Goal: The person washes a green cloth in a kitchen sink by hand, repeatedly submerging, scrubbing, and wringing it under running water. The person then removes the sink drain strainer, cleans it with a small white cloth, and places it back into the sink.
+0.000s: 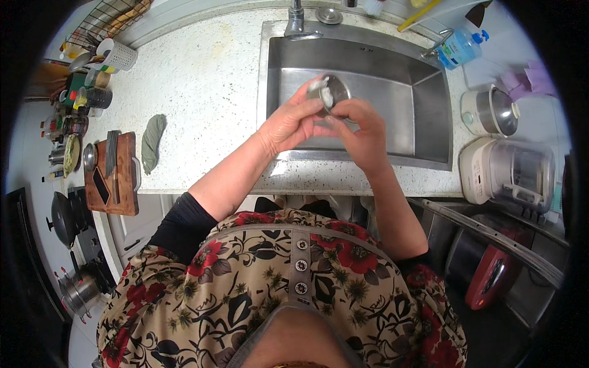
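Over the stainless steel sink (368, 96), both my hands are on a small round metal cup or bowl (340, 87). My left hand (294, 112) grips it from the left side, its skin shiny as if wet. With bent fingers, my right hand (363, 133) holds the cup's near right rim. Something white (327, 95), foam or a small cloth, shows at its left side; I cannot tell which. The faucet (297, 20) stands behind the sink, and no water is seen running from it.
A folded green cloth (153, 143) lies on the speckled counter (202, 101). Left of it, a wooden cutting board (126, 184) bears a knife (112, 156) and a phone (100, 186). Right of the sink stand a blue soap bottle (458, 48), a small cooker (492, 110) and a cream appliance (478, 170).
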Demonstrator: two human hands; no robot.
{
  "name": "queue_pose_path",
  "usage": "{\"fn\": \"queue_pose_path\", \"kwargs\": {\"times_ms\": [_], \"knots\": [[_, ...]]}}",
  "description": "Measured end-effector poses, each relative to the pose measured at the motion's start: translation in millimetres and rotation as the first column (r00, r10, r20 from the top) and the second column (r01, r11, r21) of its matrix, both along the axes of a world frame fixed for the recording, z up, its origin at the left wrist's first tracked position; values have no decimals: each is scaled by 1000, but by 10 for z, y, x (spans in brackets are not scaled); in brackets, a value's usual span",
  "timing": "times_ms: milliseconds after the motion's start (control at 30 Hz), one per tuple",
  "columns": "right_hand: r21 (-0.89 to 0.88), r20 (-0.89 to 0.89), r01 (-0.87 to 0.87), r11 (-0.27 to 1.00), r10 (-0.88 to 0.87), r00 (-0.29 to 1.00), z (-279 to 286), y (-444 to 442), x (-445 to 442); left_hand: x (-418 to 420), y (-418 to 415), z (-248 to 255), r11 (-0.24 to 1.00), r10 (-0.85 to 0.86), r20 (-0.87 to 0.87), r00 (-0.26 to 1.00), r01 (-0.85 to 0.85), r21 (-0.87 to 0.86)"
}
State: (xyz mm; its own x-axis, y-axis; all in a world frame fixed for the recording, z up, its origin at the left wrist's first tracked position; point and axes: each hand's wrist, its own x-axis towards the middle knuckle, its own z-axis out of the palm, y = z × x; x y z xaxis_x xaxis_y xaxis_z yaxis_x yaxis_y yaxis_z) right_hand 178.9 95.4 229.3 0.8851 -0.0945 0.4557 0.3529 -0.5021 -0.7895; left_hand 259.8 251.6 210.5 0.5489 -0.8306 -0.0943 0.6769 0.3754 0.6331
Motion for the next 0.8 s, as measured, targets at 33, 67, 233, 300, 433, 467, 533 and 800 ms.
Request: {"fn": "queue_pose_path", "kwargs": {"times_ms": [33, 67, 233, 300, 433, 467, 533, 800], "knots": [[24, -8, -45, 999, 46, 999, 11, -19, -18, -5, 1, -27, 1000, 16, -7, 1000, -16, 19], [49, -16, -90, 995, 91, 996, 20, -33, -26, -18, 8, -55, 999, 32, -13, 999, -31, 39], [230, 2, -83, 970, 85, 996, 90, -112, -19, -11, 100, -116, 1000, -5, -142, 990, 0, -30], [18, -16, -107, 994, 107, 994, 141, -124, 9, -23, 122, -152, 999, -33, -145, 989, 30, -23], [-389, -26, -132, 912, 132, 991, 309, -124, 71, 0, 196, -228, 991, -124, -206, 971, 109, -83], [-462, -5, -126, 878, 140, 990, 331, -135, 77, -15, 191, -252, 991, -128, -191, 973, 119, -58], [-556, -46, -168, 814, 172, 984, 374, -177, 111, -30, 172, -200, 984, -179, -181, 967, 172, -55], [-525, -249, -104, 845, -36, 968, 281, -58, 77, -117, 48, 108, 979, 10, 49, 999, -20, 201]]}}
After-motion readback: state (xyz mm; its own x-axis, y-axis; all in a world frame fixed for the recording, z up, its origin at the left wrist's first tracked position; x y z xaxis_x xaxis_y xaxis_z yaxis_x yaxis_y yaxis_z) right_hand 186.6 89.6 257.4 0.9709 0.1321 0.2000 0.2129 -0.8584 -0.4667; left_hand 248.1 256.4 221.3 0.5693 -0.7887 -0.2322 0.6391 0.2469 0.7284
